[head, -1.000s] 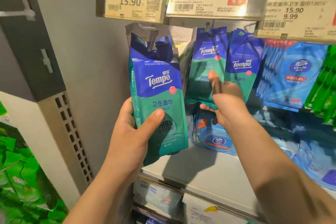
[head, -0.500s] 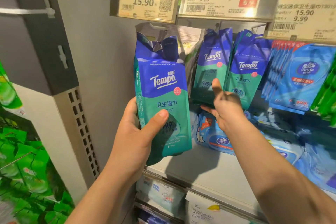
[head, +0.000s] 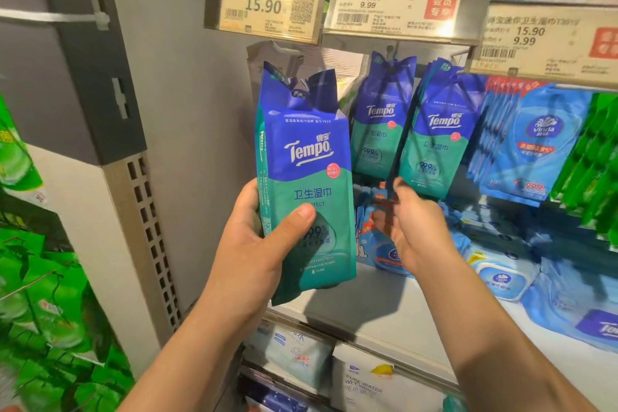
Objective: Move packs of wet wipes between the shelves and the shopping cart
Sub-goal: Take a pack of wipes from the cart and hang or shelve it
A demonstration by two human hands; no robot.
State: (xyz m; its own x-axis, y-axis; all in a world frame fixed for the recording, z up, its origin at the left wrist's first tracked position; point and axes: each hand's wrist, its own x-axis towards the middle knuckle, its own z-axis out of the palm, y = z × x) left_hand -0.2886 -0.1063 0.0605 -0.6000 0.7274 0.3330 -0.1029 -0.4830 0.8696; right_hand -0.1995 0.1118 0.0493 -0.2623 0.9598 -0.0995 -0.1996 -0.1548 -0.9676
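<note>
Two bare forearms and hands point(head: 254, 254) — no sleeves, rings, watch or gloves in view.

A blue-topped, teal-bottomed wipes pack point(head: 306, 184) is seen; light blue packs point(head: 531, 140) and green ones point(head: 598, 157) are hung rightward.

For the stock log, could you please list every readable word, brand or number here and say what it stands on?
"Tempo", "卫生湿巾", "99.9%": held pack in the left hand.
"Tempo": two hanging packs.
"15.90": left price tag.
"得宝迷你卫生湿巾T3010", "15.90", "9.99", "会员专享": middle price tag.
"15.90", "9.99": right price tag.
"Vinda", "99.9": blue packs.
"PURE WATER WET WIPES": bottom-shelf pack.
Small print and barcodes: too small to read.
</note>
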